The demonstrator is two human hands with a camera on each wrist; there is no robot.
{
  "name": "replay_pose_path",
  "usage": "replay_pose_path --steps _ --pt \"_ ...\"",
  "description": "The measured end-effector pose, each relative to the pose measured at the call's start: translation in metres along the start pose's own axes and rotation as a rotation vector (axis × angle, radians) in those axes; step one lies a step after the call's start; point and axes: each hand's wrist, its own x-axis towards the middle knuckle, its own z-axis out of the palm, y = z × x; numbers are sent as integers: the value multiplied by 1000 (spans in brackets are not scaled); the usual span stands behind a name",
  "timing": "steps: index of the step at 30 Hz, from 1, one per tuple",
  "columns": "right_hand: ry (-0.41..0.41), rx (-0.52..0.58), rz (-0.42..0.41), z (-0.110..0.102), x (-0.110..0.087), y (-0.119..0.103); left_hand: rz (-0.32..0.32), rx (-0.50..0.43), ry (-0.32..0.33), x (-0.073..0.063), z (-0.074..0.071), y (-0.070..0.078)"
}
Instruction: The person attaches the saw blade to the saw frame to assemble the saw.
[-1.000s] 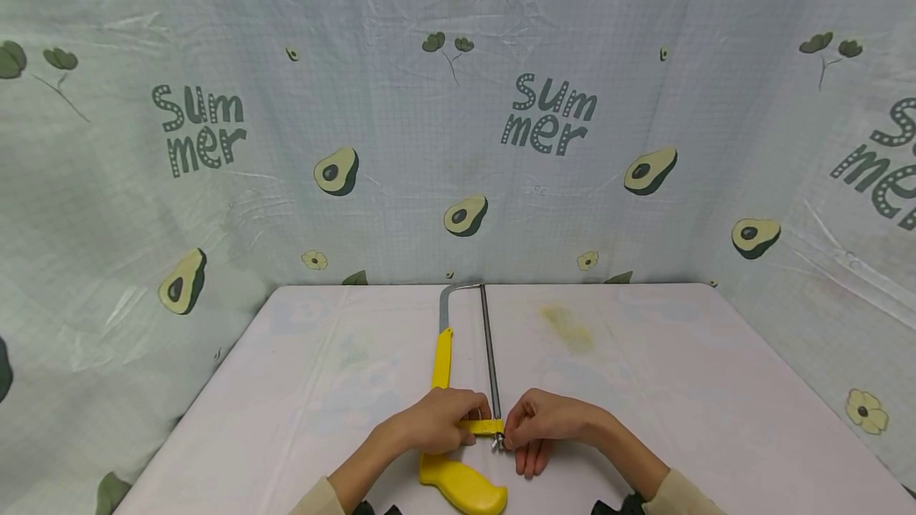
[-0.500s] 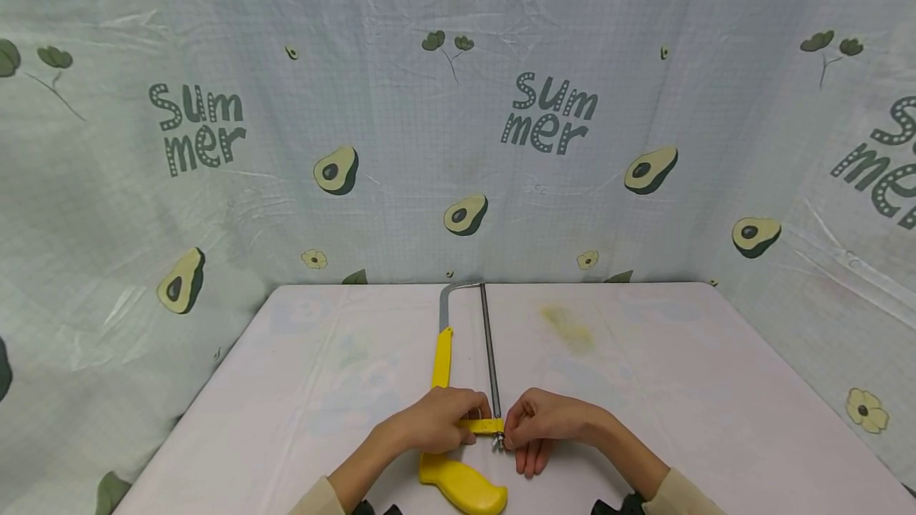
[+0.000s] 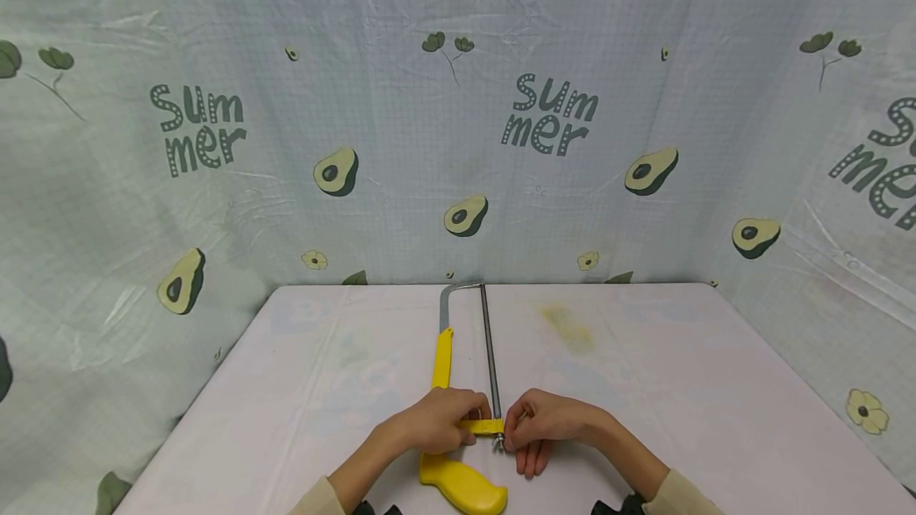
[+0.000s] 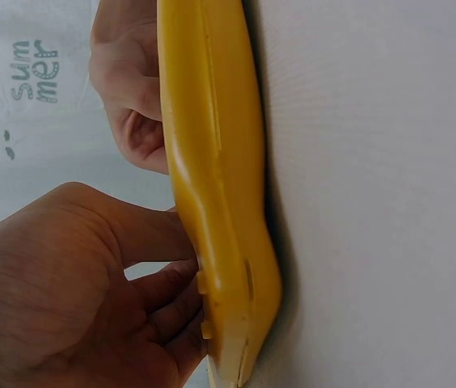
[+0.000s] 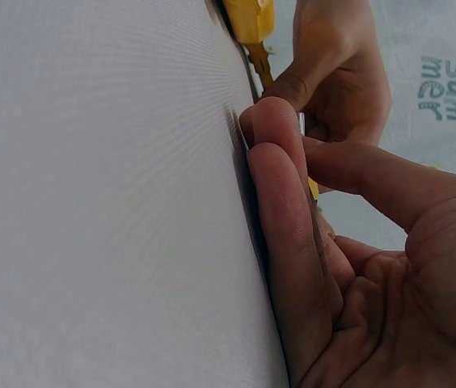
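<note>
A hacksaw [image 3: 442,360] with a yellow handle [image 3: 468,487] and grey metal front lies flat on the table, its blade [image 3: 490,356] on the right side. My left hand [image 3: 444,420] grips the yellow frame just ahead of the handle; the left wrist view shows its thumb and fingers against the yellow body [image 4: 220,178]. At the near end of the blade, below the yellow crosspiece [image 3: 481,426], sits a small metal wing nut [image 3: 498,443]. My right hand [image 3: 540,424] pinches at that wing nut with thumb and forefinger, the other fingers [image 5: 289,218] resting near the tabletop. Its exact contact is partly hidden.
The table [image 3: 687,388] has a pale cover with a yellowish stain [image 3: 568,329] at the back. A curtain [image 3: 401,118] printed with avocados and lettering stands along the back and sides. The hacksaw's far end reaches close to the table's back edge.
The wing nut appears turned slightly compared with the earlier frames. Both hands and the hacksaw stay in almost the same place.
</note>
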Motion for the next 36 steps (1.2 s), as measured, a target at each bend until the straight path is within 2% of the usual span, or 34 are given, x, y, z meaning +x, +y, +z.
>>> replay_pose_path --steps 36 --pt "-2 -3 4 2 -3 -2 0 -10 1 -1 0 1"
